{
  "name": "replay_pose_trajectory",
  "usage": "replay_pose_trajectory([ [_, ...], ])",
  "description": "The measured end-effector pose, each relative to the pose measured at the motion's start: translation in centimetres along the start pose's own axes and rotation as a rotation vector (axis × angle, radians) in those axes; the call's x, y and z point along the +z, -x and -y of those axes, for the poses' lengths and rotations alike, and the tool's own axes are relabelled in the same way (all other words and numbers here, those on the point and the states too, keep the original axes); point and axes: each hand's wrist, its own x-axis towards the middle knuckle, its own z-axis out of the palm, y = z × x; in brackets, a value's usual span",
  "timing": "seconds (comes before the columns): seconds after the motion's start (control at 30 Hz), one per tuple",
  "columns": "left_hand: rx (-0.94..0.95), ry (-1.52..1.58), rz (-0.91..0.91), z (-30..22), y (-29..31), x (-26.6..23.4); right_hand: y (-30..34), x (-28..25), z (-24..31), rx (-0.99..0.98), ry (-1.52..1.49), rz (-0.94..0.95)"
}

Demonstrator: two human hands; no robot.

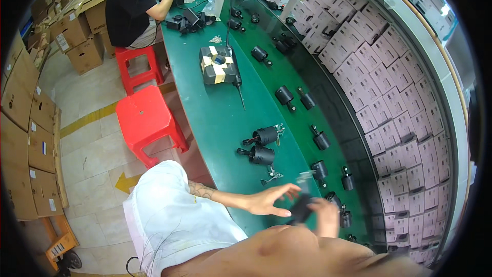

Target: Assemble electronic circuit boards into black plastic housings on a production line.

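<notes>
My right hand [327, 217] is blurred and closed around a black cylindrical part [302, 208] just above the green bench [215, 118]. My left hand [269, 201] reaches in from the left with its fingers spread, its fingertips right beside that part and holding nothing. A small clear item [306, 176] hovers blurred just beyond the hands. Two more black cylindrical units with brackets [264, 136] [261, 155] lie on the bench ahead of my left hand, with a small metal piece [271, 176] near them.
Several black units [320, 139] ride a dark belt right of the bench. A taped grey box [218, 64] and a screwdriver [239, 90] lie farther up. Stacked pale boxes [389, 92] line the right. Red stools [146, 118], cardboard cartons [31, 138], and a seated co-worker [130, 5] are at left.
</notes>
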Motion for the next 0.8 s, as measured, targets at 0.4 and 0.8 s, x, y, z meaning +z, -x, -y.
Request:
replay_pose_trajectory([
  [0.4, -0.482, 0.761, 0.239, -1.5, 2.0, -0.8, 3.9, 13.0, -1.8, 0.563, -1.198, -0.640],
  [0.8, -0.629, 0.851, 0.345, -2.5, 1.2, -2.6, 2.5, 12.2, 2.4, 0.594, -1.104, -0.731],
])
